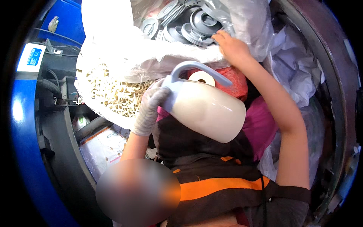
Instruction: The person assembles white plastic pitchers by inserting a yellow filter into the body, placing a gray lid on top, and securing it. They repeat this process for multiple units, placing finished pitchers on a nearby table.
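Note:
My left hand (151, 108), in a pale glove, grips a cream jug (211, 109) by its grey-blue collar. The jug lies tilted over my lap, its wide end toward the lower right. Its curved grey handle (196, 65) arcs along the far side, one end standing free of the body. My bare right hand (232, 47) reaches into a white sack, fingers stretched out at the edge of a heap of round grey lids (204, 22). No lid shows lifted in it; its fingertips partly blend with the pile.
Left of the jug, a white sack (121, 117) holds many small cream pieces (113, 89). Behind the jug are a roll of tape (202, 78) and a red bag (236, 81). Blue machine panels (22, 125) stand at the left; a dark curved rim (329, 56) runs along the right.

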`<state>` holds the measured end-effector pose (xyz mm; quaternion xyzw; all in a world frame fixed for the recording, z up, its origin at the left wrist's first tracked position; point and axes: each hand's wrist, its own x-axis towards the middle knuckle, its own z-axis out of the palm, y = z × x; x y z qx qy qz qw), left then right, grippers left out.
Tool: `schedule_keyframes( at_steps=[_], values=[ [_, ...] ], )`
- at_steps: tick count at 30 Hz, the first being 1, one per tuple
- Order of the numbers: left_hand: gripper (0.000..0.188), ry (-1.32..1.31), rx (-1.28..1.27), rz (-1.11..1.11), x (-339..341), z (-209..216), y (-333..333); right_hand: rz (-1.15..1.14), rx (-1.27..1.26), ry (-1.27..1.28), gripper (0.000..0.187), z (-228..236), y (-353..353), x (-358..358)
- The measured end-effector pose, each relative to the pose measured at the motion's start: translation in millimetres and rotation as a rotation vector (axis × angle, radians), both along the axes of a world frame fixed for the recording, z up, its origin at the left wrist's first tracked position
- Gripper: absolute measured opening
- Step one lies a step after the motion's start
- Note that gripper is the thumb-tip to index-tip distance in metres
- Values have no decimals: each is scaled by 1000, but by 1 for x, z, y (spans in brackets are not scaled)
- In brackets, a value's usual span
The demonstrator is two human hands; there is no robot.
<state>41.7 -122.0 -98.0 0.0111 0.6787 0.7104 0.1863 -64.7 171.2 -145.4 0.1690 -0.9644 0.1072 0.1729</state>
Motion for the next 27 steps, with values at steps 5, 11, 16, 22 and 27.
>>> schedule_keyframes(
  at_steps=[5, 11, 16, 22, 27],
  values=[
    [54, -38, 331, 410, 13, -5, -34, -108, 371, 60, 15, -12, 6, -34],
    [51, -203, 701, 683, 13, -10, -60, 119, 146, 171, 22, -6, 32, -19],
    [56, -271, 618, 808, 21, -9, -58, -1, -454, 459, 28, 33, 26, 31],
    [54, -282, 646, 731, 25, -13, -38, 8, -1325, -386, 32, 12, 17, 82],
    [51, -237, 669, 651, 38, -13, -15, -63, -1097, -262, 23, 36, -19, 125]
  ],
)
